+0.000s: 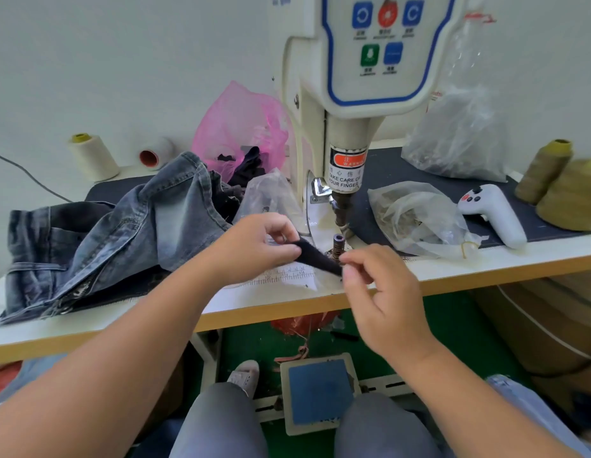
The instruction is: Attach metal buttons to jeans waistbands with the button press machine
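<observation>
Your left hand (261, 242) and right hand (370, 269) each pinch an end of the limp dark cloth strip (315, 256) at the press post (337, 246); hold both ends taut.

A garment workshop: button press machine (347, 133), thread cones (93, 157), heaped jeans (99, 239) on the worktable (485, 269).

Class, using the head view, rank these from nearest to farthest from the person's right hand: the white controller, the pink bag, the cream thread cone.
From the right hand:
1. White controller, to its right on the dark mat.
2. Pink bag, back left beside the machine.
3. Cream thread cone, far left by the wall.
</observation>
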`<state>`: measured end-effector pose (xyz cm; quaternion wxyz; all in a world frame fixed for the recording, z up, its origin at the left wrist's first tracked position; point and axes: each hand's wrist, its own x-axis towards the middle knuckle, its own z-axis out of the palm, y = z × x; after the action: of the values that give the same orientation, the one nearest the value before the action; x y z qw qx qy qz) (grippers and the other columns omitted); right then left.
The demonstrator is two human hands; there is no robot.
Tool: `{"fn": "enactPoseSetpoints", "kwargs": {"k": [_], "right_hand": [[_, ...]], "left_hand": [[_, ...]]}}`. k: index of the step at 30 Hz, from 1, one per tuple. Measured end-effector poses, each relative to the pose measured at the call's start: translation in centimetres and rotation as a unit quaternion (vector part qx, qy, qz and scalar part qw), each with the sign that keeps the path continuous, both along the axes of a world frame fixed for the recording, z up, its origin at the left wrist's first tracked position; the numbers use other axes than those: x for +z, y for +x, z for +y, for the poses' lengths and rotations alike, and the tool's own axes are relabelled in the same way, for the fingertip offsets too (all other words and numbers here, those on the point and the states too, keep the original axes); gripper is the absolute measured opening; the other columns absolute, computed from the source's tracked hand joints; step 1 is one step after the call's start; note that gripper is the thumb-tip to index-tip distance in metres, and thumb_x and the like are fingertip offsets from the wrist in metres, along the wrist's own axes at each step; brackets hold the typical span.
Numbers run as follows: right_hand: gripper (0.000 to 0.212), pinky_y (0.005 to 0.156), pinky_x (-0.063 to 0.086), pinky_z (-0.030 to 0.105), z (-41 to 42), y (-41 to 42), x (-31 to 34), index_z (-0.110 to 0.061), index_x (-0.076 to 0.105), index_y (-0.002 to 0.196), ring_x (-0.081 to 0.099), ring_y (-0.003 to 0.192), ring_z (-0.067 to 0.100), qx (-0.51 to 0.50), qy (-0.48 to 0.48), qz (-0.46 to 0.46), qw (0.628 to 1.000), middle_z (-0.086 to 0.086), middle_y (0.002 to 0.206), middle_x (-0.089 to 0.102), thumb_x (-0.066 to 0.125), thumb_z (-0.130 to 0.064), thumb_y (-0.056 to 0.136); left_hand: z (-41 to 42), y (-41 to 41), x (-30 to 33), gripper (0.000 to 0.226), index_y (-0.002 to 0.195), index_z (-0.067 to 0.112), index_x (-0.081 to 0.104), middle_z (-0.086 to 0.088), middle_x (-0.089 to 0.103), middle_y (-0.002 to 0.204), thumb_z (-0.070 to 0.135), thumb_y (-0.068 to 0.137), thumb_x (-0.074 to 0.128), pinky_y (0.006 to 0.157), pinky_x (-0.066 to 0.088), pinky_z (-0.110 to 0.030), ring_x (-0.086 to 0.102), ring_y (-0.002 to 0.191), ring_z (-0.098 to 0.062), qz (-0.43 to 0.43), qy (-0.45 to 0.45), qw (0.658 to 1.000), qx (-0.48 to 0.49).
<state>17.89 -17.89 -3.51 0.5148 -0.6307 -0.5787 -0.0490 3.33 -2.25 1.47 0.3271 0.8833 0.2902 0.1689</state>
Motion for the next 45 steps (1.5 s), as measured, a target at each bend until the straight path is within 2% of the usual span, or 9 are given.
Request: {"fn": "enactPoseSetpoints", "kwargs": {"k": [7,11,17,20,23,29,37,40,45], "right_hand": [[0.05,0.084,0.036,0.011,1.3,-4.3,2.2,-0.026,0.044,0.136,0.038,0.1,0.001,0.042,-0.132,0.082,0.987,-0.017,0.103,0.038,0.06,-0.041,0.091],[0.013,0.069,0.036,0.006,2.1,-5.0,3.1,-0.034,0.056,0.092,0.044,0.093,-0.004,0.069,-0.176,0.152,0.97,-0.021,0.098,0.043,0.067,-0.04,0.088],[0.005,0.062,0.053,0.023,3.5,-5.1,3.1,-0.02,0.064,0.094,0.062,0.062,0.006,0.117,-0.146,0.429,0.883,-0.008,0.071,0.066,0.067,-0.017,0.092],[0.012,0.057,0.049,0.02,4.2,-4.8,2.6,-0.02,0.065,0.101,0.057,0.053,0.004,0.095,-0.141,0.453,0.875,-0.008,0.07,0.064,0.063,-0.01,0.093],[0.019,0.058,0.049,0.022,4.5,-4.6,2.0,-0.015,0.067,0.108,0.056,0.061,0.009,0.101,-0.158,0.502,0.844,0.002,0.083,0.065,0.059,-0.005,0.095],[0.027,0.07,0.056,0.028,4.4,-4.6,1.5,-0.016,0.065,0.077,0.067,0.083,0.018,0.129,-0.115,0.583,0.794,0.0,0.082,0.073,0.051,0.003,0.092],[0.025,0.064,0.052,0.028,5.3,-5.2,2.6,-0.012,0.057,0.078,0.063,0.067,0.01,0.238,-0.089,0.576,0.777,0.001,0.074,0.069,0.05,0.01,0.089],[0.017,0.063,0.05,0.026,5.3,-5.3,2.2,-0.015,0.055,0.077,0.064,0.073,0.012,0.269,-0.075,0.58,0.765,0.001,0.076,0.069,0.063,0.001,0.08],[0.023,0.065,0.051,0.025,4.9,-5.4,1.6,-0.033,0.069,0.07,0.068,0.085,0.016,0.262,-0.049,0.542,0.797,-0.003,0.084,0.072,0.072,-0.011,0.068]], "left_hand": [[-1.5,-2.0,2.7,0.008,0.091,0.005,0.053,0.001,0.061,0.065,0.003,0.099,0.054,0.049,0.04,-0.009,0.051,0.049,-0.003,-0.037,-0.237,0.968,-0.072],[-1.0,-3.1,3.6,0.005,0.093,0.002,0.058,-0.006,0.063,0.072,0.001,0.097,0.055,0.058,0.043,-0.023,0.054,0.059,-0.014,-0.013,-0.238,0.969,-0.068],[1.2,-3.6,3.5,0.008,0.088,0.007,0.063,-0.01,0.066,0.084,0.008,0.096,0.061,0.081,0.047,-0.039,0.059,0.078,-0.024,-0.043,-0.217,0.975,-0.018],[4.0,-3.5,3.1,0.019,0.092,0.022,0.067,0.006,0.073,0.095,0.017,0.101,0.051,0.087,0.05,-0.041,0.063,0.09,-0.026,0.083,0.003,0.995,0.055],[6.2,-3.5,2.1,0.027,0.107,0.033,0.06,0.007,0.062,0.118,0.013,0.097,0.046,0.097,0.036,-0.038,0.045,0.109,-0.022,0.372,0.351,0.859,0.033],[6.1,-1.9,1.9,0.025,0.111,0.027,0.059,0.005,0.061,0.106,0.023,0.088,0.05,0.09,0.028,-0.042,0.043,0.106,-0.023,0.436,0.466,0.768,0.049],[3.2,-2.2,7.7,0.01,0.069,0.03,0.063,0.013,0.065,0.079,0.029,0.079,0.061,0.084,0.036,-0.031,0.056,0.089,-0.013,0.14,0.299,0.944,-0.019],[1.8,-2.0,8.2,0.032,0.063,0.022,0.053,0.004,0.057,0.062,0.037,0.087,0.067,0.058,0.035,-0.025,0.052,0.062,-0.016,0.158,0.268,0.95,-0.027],[-0.6,-0.6,7.3,0.03,0.07,0.024,0.048,0.013,0.039,0.056,0.034,0.094,0.063,0.056,0.025,-0.026,0.041,0.053,-0.002,0.127,0.312,0.939,-0.064]]}}
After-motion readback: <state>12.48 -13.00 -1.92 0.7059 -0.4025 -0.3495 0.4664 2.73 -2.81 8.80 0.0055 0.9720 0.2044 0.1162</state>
